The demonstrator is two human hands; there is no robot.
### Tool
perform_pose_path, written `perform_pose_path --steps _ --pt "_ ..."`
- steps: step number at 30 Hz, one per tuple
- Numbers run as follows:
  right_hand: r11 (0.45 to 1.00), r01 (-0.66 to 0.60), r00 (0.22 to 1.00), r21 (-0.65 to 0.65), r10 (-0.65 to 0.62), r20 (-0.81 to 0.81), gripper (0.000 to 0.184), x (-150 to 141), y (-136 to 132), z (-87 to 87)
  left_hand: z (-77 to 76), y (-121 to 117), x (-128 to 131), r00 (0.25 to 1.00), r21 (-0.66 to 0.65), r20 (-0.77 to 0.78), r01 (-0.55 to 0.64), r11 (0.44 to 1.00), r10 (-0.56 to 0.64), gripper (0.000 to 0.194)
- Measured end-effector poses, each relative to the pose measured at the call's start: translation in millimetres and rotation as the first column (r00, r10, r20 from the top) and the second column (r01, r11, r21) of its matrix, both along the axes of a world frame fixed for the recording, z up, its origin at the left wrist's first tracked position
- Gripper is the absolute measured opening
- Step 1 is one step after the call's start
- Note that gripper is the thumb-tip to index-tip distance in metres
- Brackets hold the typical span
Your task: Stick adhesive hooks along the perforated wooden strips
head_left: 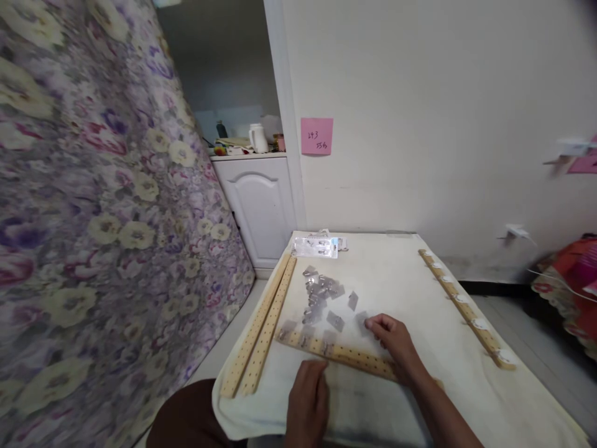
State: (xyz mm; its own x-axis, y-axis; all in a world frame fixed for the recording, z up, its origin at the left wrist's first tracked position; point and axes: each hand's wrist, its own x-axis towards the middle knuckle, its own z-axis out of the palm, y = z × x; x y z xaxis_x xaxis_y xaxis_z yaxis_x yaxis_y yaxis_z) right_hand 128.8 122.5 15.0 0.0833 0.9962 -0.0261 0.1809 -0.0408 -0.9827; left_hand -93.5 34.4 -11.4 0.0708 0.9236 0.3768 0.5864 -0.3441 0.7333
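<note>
My right hand (396, 342) pinches the edge of a clear square adhesive hook (362, 323) just above the table. My left hand (308, 395) is curled closed close to the near side of a perforated wooden strip (357, 359); its fingertips are turned away, so any content is hidden. Several clear square pieces with small metal hooks sit along the left end of that strip. Behind it lies a loose heap of the same clear hooks (318, 297), with single ones (335, 320) spread to its right. My right forearm covers part of the strip's right end.
Two perforated wooden strips (261, 336) lie along the table's left edge. Another strip (459, 302) with white-backed pieces lies at the right. Clear hook packaging (314, 247) rests at the back of the cloth-covered table (382, 267). A floral curtain (93, 218) hangs left.
</note>
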Motion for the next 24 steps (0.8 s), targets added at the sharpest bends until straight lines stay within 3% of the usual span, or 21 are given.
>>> perform_pose_path --steps 3,8,12,15,18,21,24 --pt "0.998 0.005 1.0 0.065 -0.006 0.012 0.031 2.0 -6.8 -3.8 15.1 -8.0 12.7 0.994 -0.029 0.107 0.021 0.999 -0.018 0.022" --pt "0.981 -0.138 0.982 0.136 0.118 0.147 0.026 1.9 -25.9 7.0 42.5 -13.6 36.9 0.971 -0.173 0.238 0.029 0.985 0.013 0.027" --pt "0.947 -0.255 0.951 0.195 0.21 0.227 0.02 -4.5 -46.2 26.0 46.0 -7.7 47.9 0.936 -0.275 0.347 0.038 0.961 0.062 0.033" --pt "0.909 -0.355 0.92 0.218 0.299 0.252 0.016 -10.1 -58.8 35.1 41.1 -3.1 52.2 0.858 -0.36 0.507 0.129 0.924 0.078 0.03" --pt "0.893 -0.392 0.909 0.223 0.338 0.245 0.014 -14.2 -65.6 36.1 36.3 -1.0 53.7 0.733 -0.442 0.661 0.205 0.873 0.162 0.033" --pt "0.915 -0.364 0.919 0.174 0.323 0.228 0.013 -14.7 -66.5 30.9 33.9 -2.5 53.4 0.617 -0.508 0.74 0.253 0.823 0.268 0.037" --pt "0.954 -0.261 0.951 0.145 0.229 0.207 0.02 -11.5 -65.3 22.7 34.0 -7.3 53.4 0.53 -0.548 0.773 0.28 0.788 0.349 0.037"
